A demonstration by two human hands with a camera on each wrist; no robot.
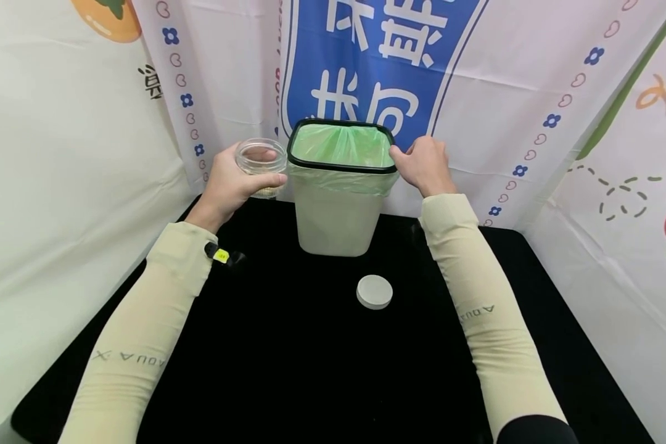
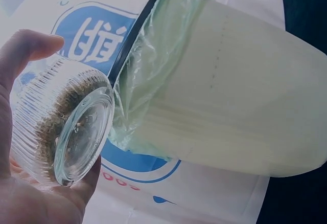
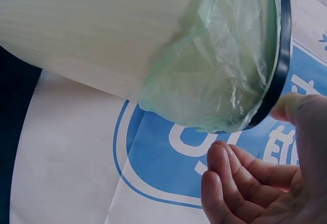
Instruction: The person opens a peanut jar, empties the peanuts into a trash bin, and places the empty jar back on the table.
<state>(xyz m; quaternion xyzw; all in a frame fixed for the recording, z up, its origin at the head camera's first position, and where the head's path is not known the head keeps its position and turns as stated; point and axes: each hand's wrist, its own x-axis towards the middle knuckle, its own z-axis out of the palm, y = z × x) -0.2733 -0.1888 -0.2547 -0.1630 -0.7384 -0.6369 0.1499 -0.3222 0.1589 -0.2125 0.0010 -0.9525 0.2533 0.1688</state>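
Note:
My left hand (image 1: 230,182) grips a clear ribbed glass jar (image 2: 76,116) with no lid on it. A layer of small brownish bits (image 2: 56,116) lies inside near its base. The jar stands beside the left rim of a pale bin (image 1: 335,216), held upright in the head view. A green plastic bag (image 1: 338,148) lines the bin and folds over its outside, with a black rim (image 1: 341,166) around the top. At the bin's right rim is my right hand (image 1: 424,163), its thumb against the black edge. Its other visible fingers (image 3: 240,178) curl loosely below, apart from the bag.
A round white lid (image 1: 374,291) lies on the black tabletop (image 1: 288,357), in front of the bin and slightly right. Behind the bin hangs a printed cloth (image 1: 472,111) with a blue panel. White sheets (image 1: 61,123) close in the sides.

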